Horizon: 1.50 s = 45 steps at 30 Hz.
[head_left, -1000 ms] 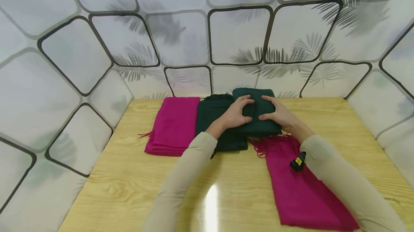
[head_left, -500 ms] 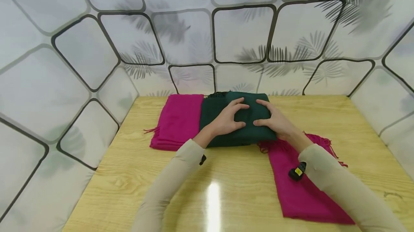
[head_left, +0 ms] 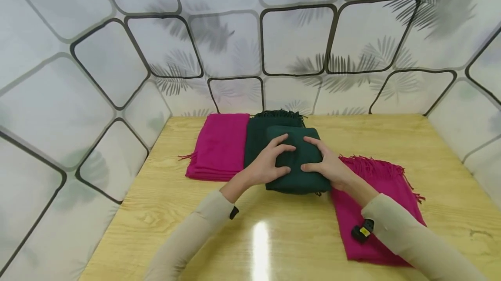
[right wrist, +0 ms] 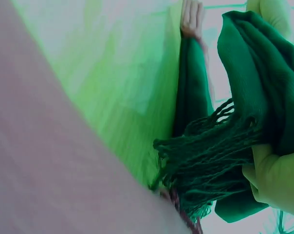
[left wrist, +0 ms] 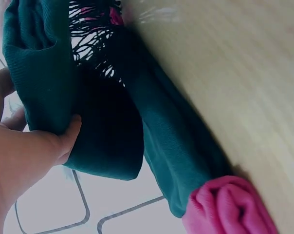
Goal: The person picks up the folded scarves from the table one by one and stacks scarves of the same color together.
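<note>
Lying at the far left is a folded pink scarf (head_left: 219, 146), flat on the wooden table (head_left: 164, 211) and touching the side of a folded dark green scarf (head_left: 256, 135) that is sitting just beside it. Gripping a second green bundle (head_left: 299, 159) from its left edge is the left hand (head_left: 264, 165), thumb curling under the fold as the left wrist view is showing (left wrist: 64, 139), while the right hand (head_left: 330, 168) is clasping the bundle's right edge. The two hands are sitting close together with the bundle between them, so neither is nearer than the other. The bundle is overlapping the near part of the flat green scarf, its long axis running away from the person. Trailing off to the right, under the right forearm, is an unfolded pink scarf (head_left: 375, 202), fringe pointing toward the far side.
</note>
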Tool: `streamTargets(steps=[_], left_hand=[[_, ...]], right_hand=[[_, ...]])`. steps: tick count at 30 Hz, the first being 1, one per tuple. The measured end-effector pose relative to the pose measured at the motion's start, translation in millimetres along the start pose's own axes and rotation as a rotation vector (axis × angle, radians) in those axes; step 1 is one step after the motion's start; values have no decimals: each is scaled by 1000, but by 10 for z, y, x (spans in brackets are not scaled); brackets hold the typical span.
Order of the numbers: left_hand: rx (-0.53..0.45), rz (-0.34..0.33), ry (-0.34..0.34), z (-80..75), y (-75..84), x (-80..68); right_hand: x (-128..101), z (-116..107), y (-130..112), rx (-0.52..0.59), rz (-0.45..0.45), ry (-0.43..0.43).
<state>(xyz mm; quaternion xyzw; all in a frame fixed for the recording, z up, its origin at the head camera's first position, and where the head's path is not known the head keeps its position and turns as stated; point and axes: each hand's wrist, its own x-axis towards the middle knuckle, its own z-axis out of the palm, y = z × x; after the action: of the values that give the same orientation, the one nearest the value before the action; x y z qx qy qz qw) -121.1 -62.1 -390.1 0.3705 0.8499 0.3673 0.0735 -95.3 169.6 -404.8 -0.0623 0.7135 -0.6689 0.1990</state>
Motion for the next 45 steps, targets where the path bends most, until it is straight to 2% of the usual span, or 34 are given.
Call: streamTargets(steps=[4,11,20,26,32,35,41,45], left_hand=[[1,3,3,23,-2,-152],[1,-11,-36,119,-16,-446],[49,-110,-174,107,43,-739],[88,-69,-220,149,119,-878],[168,-33,-253,224,166,-1014],[186,-29,-276,245,198,-1083],[223,-9,-307,252,271,-1196],[255,-6,-357,277,279,-1258]], right_hand=[[-55,129,20,6,5,-4],[-192,338,152,-61,21,9],[-343,551,229,-147,42,8],[-476,638,286,-181,39,23],[-603,743,377,-241,-39,26],[-670,802,395,-258,-46,40],[-806,906,410,-207,-15,22],[-871,942,444,-180,7,-25]])
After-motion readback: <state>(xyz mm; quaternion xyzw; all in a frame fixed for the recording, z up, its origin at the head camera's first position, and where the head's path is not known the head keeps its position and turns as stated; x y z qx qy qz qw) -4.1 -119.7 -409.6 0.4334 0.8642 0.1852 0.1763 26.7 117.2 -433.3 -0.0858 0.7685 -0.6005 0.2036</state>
